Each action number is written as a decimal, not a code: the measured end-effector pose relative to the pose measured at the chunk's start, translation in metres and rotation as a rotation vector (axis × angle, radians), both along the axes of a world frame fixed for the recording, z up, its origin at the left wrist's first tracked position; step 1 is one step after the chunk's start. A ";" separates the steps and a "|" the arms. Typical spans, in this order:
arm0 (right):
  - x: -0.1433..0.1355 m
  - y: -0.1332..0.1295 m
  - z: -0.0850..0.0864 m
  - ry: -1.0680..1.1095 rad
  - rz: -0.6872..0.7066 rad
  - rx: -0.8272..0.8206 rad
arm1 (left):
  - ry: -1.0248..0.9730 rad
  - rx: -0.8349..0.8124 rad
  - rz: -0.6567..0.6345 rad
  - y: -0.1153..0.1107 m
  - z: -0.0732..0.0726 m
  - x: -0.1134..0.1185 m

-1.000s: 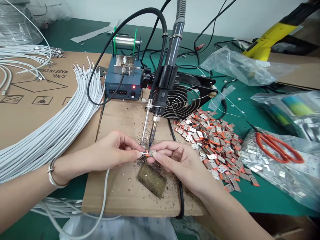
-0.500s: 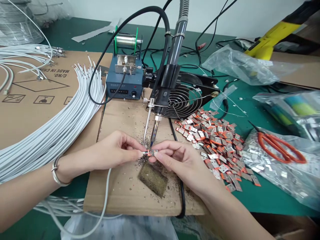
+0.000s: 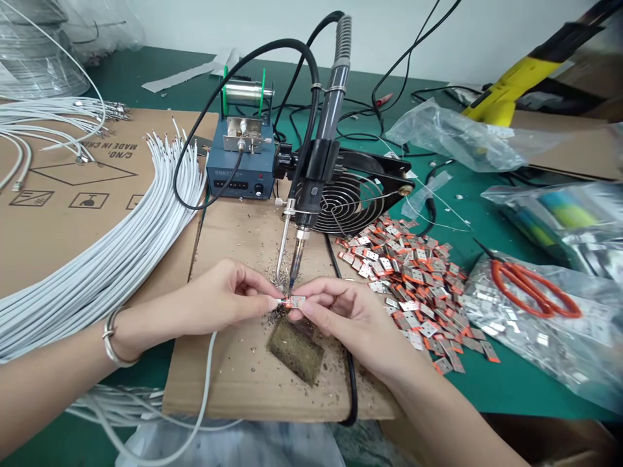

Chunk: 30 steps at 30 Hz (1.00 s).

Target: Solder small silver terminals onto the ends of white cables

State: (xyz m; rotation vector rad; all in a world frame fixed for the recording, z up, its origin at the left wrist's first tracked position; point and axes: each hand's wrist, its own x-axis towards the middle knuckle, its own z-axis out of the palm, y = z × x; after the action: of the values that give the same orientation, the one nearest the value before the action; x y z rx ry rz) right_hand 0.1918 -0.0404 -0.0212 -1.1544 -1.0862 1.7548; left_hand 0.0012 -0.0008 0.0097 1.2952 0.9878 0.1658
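"Green tabletop (image 3: 487,389) is running back to a pale wall (image 3: 170,26), and a flat brown cardboard sheet (image 3: 233,383) is lying on it. What is the left hand (image 3: 233,295) holding?"

"It is pinching the end of a thin white cable (image 3: 210,363) narrowly between thumb and forefinger; the cable is curving down below the hand."

"And the right hand (image 3: 345,311)?"

"That one is gripping a small flat silvery metal piece with an orange edge (image 3: 296,302). The piece is sitting between the two hands, right under the dark tip (image 3: 291,283) of a grey-and-black soldering iron (image 3: 311,194); whether the tip is touching it, I can't tell."

"What is lying around them?"

"A rectangular brown porous block (image 3: 296,350) is resting on the cardboard, nearer the person. To the right, similar orange-edged metal pieces (image 3: 418,279) are lying in a heap, with orange-handled scissors (image 3: 523,282) resting beyond on a clear plastic bag (image 3: 525,337). To the left, a thick bundle of white cables (image 3: 131,259) is curving across a second cardboard sheet (image 3: 58,240)."
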 end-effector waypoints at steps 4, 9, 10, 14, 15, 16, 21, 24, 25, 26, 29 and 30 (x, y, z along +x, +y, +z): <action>0.001 -0.001 -0.002 0.018 0.006 0.029 | 0.000 0.001 0.011 -0.001 0.001 0.000; 0.002 -0.001 -0.003 -0.025 0.005 0.075 | -0.005 -0.013 0.015 0.000 0.000 0.001; 0.002 -0.001 -0.002 -0.036 0.003 0.085 | -0.009 -0.020 0.015 0.000 0.000 0.001; 0.001 -0.001 0.000 -0.060 -0.008 0.085 | -0.022 -0.015 0.020 0.000 -0.003 0.000; 0.000 -0.001 0.000 -0.059 -0.009 0.074 | -0.027 -0.007 0.019 0.000 -0.003 0.000; 0.000 -0.001 0.000 -0.054 -0.013 0.060 | -0.029 0.002 0.018 0.000 -0.003 0.000; 0.001 -0.001 -0.001 -0.025 -0.009 0.037 | 0.000 -0.015 0.030 -0.001 0.002 0.000; 0.002 -0.001 -0.002 -0.038 0.002 0.055 | 0.015 -0.019 0.044 -0.001 0.004 0.001; 0.002 -0.001 -0.002 -0.040 0.003 0.061 | 0.018 -0.016 0.047 -0.002 0.004 0.002; 0.002 -0.002 -0.003 -0.040 0.003 0.065 | 0.016 -0.011 0.049 -0.002 0.004 0.002; 0.002 -0.002 -0.002 -0.048 0.000 0.061 | -0.001 0.000 0.053 -0.002 0.002 0.003; 0.002 -0.002 -0.001 -0.053 -0.001 0.058 | -0.009 0.004 0.052 -0.002 0.001 0.003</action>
State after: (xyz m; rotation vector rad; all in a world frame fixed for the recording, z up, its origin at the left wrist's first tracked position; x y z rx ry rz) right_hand 0.1940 -0.0425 -0.0227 -1.1717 -1.1599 1.6897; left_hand 0.0038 -0.0030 0.0111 1.2723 1.0148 0.2132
